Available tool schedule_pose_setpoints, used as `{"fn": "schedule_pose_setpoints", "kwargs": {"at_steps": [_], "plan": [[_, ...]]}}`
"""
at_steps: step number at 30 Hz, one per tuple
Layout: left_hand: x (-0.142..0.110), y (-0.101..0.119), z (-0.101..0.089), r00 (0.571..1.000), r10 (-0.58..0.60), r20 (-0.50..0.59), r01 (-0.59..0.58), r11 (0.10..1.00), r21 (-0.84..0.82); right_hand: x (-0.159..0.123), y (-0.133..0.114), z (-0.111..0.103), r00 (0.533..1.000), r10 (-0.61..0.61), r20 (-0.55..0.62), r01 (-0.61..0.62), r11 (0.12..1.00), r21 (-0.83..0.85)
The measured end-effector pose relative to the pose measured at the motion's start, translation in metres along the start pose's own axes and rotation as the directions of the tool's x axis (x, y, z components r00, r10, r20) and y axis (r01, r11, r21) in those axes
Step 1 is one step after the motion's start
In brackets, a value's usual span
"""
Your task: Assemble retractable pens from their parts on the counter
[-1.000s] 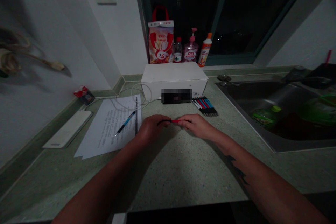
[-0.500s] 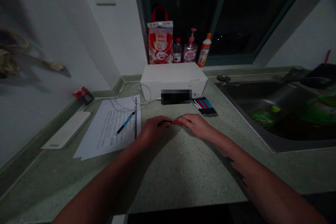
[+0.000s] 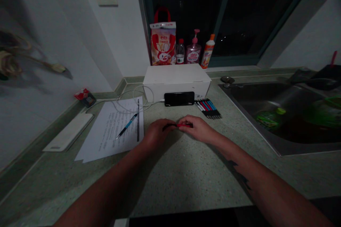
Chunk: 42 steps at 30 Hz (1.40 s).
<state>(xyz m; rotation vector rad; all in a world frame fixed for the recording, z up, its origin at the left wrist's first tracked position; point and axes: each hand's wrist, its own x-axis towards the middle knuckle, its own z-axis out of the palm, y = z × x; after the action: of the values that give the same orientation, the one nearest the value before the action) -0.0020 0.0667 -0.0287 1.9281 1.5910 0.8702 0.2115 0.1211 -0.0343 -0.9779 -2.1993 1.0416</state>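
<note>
Over the counter, my two hands meet at a pen with a red barrel (image 3: 183, 125) and a black part. My left hand (image 3: 156, 134) pinches the black part. The fingers of my right hand (image 3: 199, 128) are closed around the red barrel. Whether the two parts are joined where my fingertips meet, I cannot tell. Beyond my right hand lies a row of several pens (image 3: 207, 108) in white, red and blue with black ends. A blue and black pen (image 3: 127, 126) rests on printed sheets (image 3: 109, 145) left of my left hand.
A phone (image 3: 179, 99) with a white cable leans on a white box (image 3: 176, 74). Behind stand a red bag (image 3: 163, 46), a pump bottle (image 3: 193, 51) and other bottles. A sink (image 3: 266, 142) is at the right. A white board (image 3: 68, 133) lies at the left.
My right fingers have shifted along the pen, and more of its red barrel shows. Both hands stay at nearly the same spot above the counter.
</note>
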Motion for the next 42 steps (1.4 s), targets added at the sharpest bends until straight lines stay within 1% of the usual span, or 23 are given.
{"fn": "schedule_pose_setpoints", "kwargs": {"at_steps": [3, 4, 7, 8, 12, 14, 16, 20, 21, 24, 25, 29, 30, 32, 34, 38, 40, 42], "plan": [[-0.0001, -0.0018, 0.0014, 1.0, 0.026, -0.004, -0.026, 1.0, 0.003, -0.0006, -0.0013, -0.0006, 0.997, 0.025, 0.072, -0.024, 0.999, -0.027], [-0.0002, -0.0023, 0.0017, 1.0, 0.029, -0.011, -0.029, 1.0, 0.003, -0.0006, -0.0012, -0.0007, 0.997, 0.029, 0.065, -0.027, 0.999, -0.037], [-0.0002, -0.0027, 0.0019, 0.999, 0.026, -0.028, -0.026, 1.0, 0.009, -0.0005, 0.0001, -0.0008, 1.0, 0.011, -0.023, -0.012, 0.999, -0.031], [-0.0002, -0.0026, 0.0017, 0.999, 0.027, -0.034, -0.027, 1.0, 0.011, -0.0005, 0.0004, -0.0009, 0.999, 0.009, -0.036, -0.01, 1.0, -0.021], [0.0, -0.0018, 0.0006, 0.999, 0.023, -0.029, -0.023, 1.0, 0.013, -0.0004, -0.0007, -0.0014, 0.999, 0.027, 0.019, -0.026, 0.998, -0.056], [0.0002, -0.0014, 0.0002, 1.0, 0.012, -0.024, -0.011, 1.0, 0.016, -0.0005, -0.0017, -0.0016, 1.0, 0.019, -0.018, -0.02, 0.997, -0.077], [0.0003, -0.0009, -0.0001, 1.0, -0.001, -0.024, 0.002, 1.0, 0.022, -0.0006, -0.0024, -0.0019, 0.998, 0.006, -0.061, -0.01, 0.998, -0.062], [0.0001, 0.0006, -0.0008, 1.0, -0.011, -0.015, 0.011, 1.0, 0.015, -0.0011, -0.0038, -0.0026, 1.0, -0.004, 0.028, 0.006, 0.997, -0.082], [0.0, 0.001, -0.001, 1.0, -0.009, -0.008, 0.009, 1.0, 0.012, -0.0012, -0.0042, -0.0028, 1.0, -0.011, 0.029, 0.013, 0.995, -0.097], [-0.0001, 0.0018, -0.0017, 1.0, -0.01, 0.004, 0.01, 1.0, 0.008, -0.0014, -0.0051, -0.0031, 0.998, -0.032, -0.048, 0.027, 0.994, -0.11], [-0.0001, 0.0018, -0.0019, 1.0, -0.011, 0.002, 0.011, 1.0, 0.011, -0.0013, -0.0051, -0.0032, 0.998, -0.029, -0.054, 0.023, 0.994, -0.106], [0.0001, 0.0006, -0.0016, 1.0, -0.003, 0.003, 0.003, 1.0, 0.029, -0.0005, -0.0041, -0.0043, 0.999, -0.035, 0.021, 0.038, 0.989, -0.142], [0.0002, 0.0001, -0.0013, 1.0, 0.0, 0.008, 0.0, 1.0, 0.028, -0.0003, -0.0037, -0.0045, 0.998, -0.053, 0.018, 0.055, 0.985, -0.161], [0.0002, -0.0004, -0.0009, 1.0, 0.006, 0.015, -0.006, 1.0, 0.022, -0.0002, -0.0031, -0.0048, 0.996, -0.082, -0.025, 0.076, 0.978, -0.194], [0.0004, -0.0003, -0.0007, 1.0, 0.012, 0.011, -0.012, 1.0, 0.022, -0.0005, -0.003, -0.0046, 0.996, -0.084, -0.041, 0.074, 0.975, -0.209], [0.0006, 0.0009, -0.0009, 1.0, 0.009, 0.01, -0.009, 0.999, 0.038, -0.0014, -0.0042, -0.0042, 0.995, -0.091, 0.031, 0.095, 0.969, -0.23], [0.0005, 0.0014, -0.0013, 1.0, 0.004, 0.011, -0.005, 0.999, 0.035, -0.0019, -0.005, -0.005, 0.994, -0.114, 0.005, 0.111, 0.959, -0.26], [0.0003, 0.002, -0.0021, 1.0, -0.005, 0.0, 0.005, 1.0, 0.021, -0.0022, -0.0054, -0.0067, 0.989, -0.137, -0.059, 0.113, 0.948, -0.298]]}}
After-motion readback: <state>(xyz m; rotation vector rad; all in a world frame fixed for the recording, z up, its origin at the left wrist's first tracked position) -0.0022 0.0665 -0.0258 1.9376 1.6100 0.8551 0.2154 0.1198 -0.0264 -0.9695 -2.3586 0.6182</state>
